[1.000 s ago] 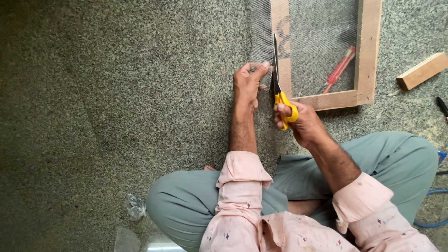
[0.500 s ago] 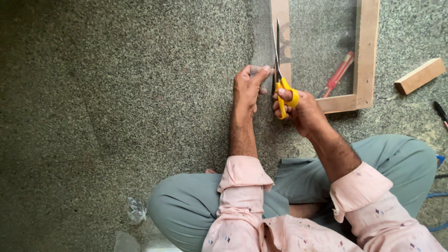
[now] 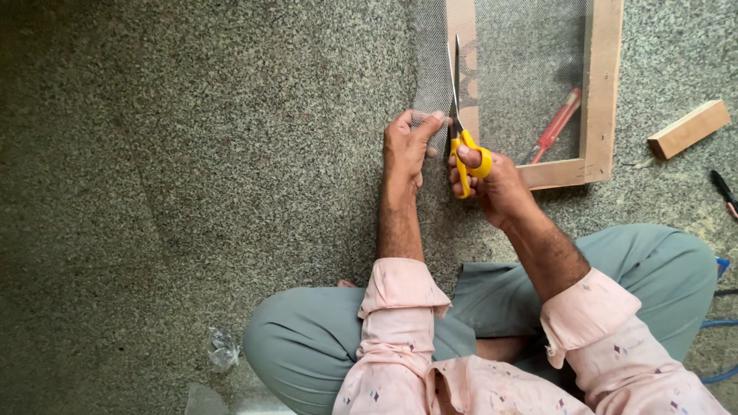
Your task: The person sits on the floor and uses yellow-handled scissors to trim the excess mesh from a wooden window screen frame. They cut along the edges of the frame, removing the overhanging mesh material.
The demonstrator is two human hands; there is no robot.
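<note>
I take the wooden frame (image 3: 599,92) as my landmark. It lies flat on the speckled stone floor (image 3: 192,192), with fine grey mesh (image 3: 523,69) spread over it and spilling past its left rail.

My right hand (image 3: 492,180) sits just below the frame's near-left corner. Fingers are clenched through the yellow handles of the scissors (image 3: 460,123), thumb in the upper loop. The blades point away from me along the frame's left rail and stand slightly apart, with the mesh edge between them as far as I can tell.

My left hand (image 3: 406,146) is just left of the frame's left rail, touching the scissors' side. Thumb and forefinger pinch the loose strip of mesh (image 3: 429,84) that hangs outside the rail, other fingers curled under. The strip runs up from that pinch, alongside the rail.

Inside the frame, under the mesh, a red-handled screwdriver (image 3: 557,124) lies tilted, near the frame's right rail and close to the bottom rail.

Right of the frame, apart from it: a short wooden block (image 3: 688,128) lying at an angle. Further right, at the edge of view, a dark pen-like tool (image 3: 723,189), partly cut off.

Well below-left of the frame, beside my knee, a crumpled bit of clear plastic (image 3: 221,350). Below-right of the frame, blue cable (image 3: 719,323) past my other knee.
</note>
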